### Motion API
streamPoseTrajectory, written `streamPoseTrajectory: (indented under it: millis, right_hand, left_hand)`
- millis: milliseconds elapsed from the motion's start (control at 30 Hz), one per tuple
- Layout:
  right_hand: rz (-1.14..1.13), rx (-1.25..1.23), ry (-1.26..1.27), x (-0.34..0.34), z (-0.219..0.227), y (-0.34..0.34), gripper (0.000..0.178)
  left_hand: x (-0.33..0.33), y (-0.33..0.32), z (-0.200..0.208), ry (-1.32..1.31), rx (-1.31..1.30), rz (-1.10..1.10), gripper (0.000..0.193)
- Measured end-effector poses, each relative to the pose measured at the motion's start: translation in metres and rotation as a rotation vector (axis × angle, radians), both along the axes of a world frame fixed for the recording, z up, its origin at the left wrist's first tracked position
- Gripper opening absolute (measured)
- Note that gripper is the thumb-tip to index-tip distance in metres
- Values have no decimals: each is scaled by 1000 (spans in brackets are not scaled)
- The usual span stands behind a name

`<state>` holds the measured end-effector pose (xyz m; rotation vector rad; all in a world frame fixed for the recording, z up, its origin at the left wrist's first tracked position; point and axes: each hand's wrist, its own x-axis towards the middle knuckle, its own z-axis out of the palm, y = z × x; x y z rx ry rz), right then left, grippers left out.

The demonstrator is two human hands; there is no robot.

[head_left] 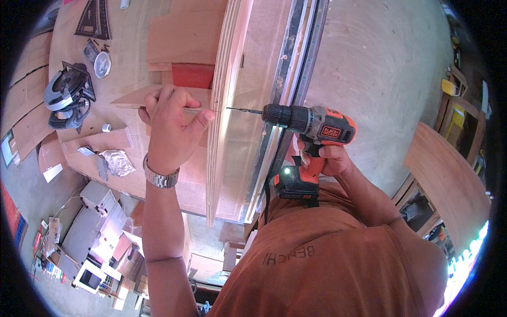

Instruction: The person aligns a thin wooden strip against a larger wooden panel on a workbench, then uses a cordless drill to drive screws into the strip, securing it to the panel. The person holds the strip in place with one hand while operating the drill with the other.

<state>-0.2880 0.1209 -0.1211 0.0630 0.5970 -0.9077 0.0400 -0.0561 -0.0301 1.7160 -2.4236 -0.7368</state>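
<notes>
My right hand (334, 160) is closed round the grip of an orange and black cordless drill (317, 124), held level in front of my body. The drill's thin bit (245, 110) points left, its tip at the face of a long upright plywood panel (215, 153). On the panel's other side, my left hand (177, 124) has its fingers bent round a wooden board (132, 98) that meets the panel there. The left thumb lies near the panel's edge. My palm hides part of the board, and whether the bit has entered the wood cannot be made out.
A circular saw (68, 98) lies on the worktable at the left, with a black triangular square (94, 20) beyond it. A crumpled silvery sheet (117, 162) is near the table's front. Metal-edged rails (303, 58) run alongside the panel. A curved wooden sheet (449, 174) stands at the right.
</notes>
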Motion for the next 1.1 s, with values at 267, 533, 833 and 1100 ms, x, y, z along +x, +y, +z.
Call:
streamPoseTrajectory:
  millis: [267,533,833,1100]
  right_hand:
    - [9,7,57,0,5,-5,62]
    - [22,28,114,1,12,-5,56]
    - [25,30,146,-1,11,-9,64]
    - [28,28,116,3,10,-7,63]
  left_hand:
    - [-1,1,1,10,-35,-8,39]
    - [-3,0,4,0,-11,-1,34]
    - [-1,0,2,40,-18,4,34]
    - [-1,0,0,45,-32,10,39]
